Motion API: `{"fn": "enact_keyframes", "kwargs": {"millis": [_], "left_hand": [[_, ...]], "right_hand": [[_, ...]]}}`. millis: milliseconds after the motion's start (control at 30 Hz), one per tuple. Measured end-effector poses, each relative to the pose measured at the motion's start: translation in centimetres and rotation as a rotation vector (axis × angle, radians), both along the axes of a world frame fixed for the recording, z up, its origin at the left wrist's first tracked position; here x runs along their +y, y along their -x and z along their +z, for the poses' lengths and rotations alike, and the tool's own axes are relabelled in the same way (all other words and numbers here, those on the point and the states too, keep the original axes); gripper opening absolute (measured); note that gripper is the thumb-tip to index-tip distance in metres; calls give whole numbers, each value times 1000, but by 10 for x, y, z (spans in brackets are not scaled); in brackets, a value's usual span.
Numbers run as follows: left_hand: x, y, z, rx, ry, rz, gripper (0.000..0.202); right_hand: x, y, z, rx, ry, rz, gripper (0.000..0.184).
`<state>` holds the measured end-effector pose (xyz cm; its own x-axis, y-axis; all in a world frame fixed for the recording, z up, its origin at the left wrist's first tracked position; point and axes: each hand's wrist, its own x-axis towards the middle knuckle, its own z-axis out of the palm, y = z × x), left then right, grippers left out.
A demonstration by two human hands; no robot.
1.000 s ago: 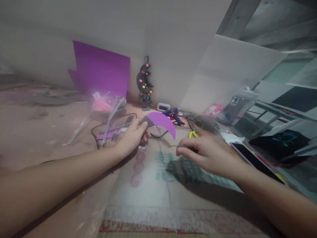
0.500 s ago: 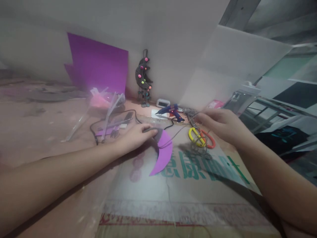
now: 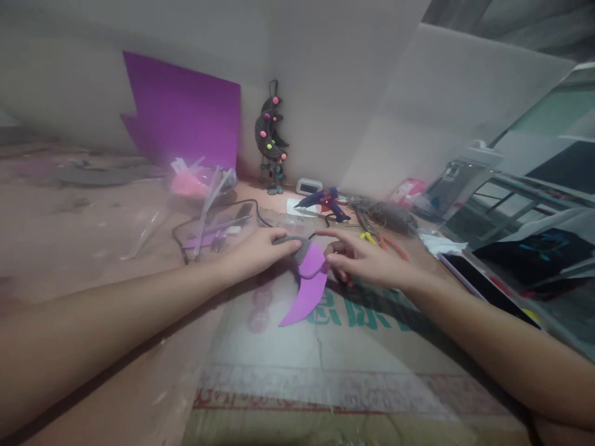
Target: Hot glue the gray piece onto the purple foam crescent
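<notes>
My left hand point(image 3: 260, 253) pinches the upper end of a purple crescent-shaped cutout point(image 3: 312, 292) between thumb and fingers. Grey cord wrapping point(image 3: 303, 250) covers that upper end, partly hidden by my thumb. A loose strand of grey cord point(image 3: 313, 274) loops across the purple face below the wrapped part. At the crescent's right edge, my right hand point(image 3: 360, 257) has its thumb and bent fingers closed on the strand, with the index finger stretched toward the top of the cutout. The crescent's lower tip points down and left over the printed sheet.
Behind the hands lie a blue glue gun point(image 3: 320, 199), a small white clock point(image 3: 309, 186) and a grey cord bundle point(image 3: 390, 217). Scissors point(image 3: 394, 245) sit partly behind my right hand. A decorated moon ornament point(image 3: 270, 133) and a purple sheet point(image 3: 186, 111) are against the wall.
My right hand has come left and down from beside the scissors to the crescent's edge, bringing the cord strand with it. My left hand keeps its hold on the crescent.
</notes>
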<state>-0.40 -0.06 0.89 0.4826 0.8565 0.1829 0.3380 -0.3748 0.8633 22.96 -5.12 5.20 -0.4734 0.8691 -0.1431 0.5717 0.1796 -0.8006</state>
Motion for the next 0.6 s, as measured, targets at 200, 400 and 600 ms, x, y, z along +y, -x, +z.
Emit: {"fn": "enact_keyframes", "kwargs": {"millis": [200, 400, 600], "left_hand": [[1, -1, 0, -9, -30, -28, 28], [1, -1, 0, 4, 25, -59, 29], [-2, -2, 5, 54, -42, -115, 28]], "right_hand": [[16, -18, 17, -205, -195, -70, 20], [13, -10, 11, -256, -331, -193, 17], [11, -5, -1, -251, -439, -263, 19]]}}
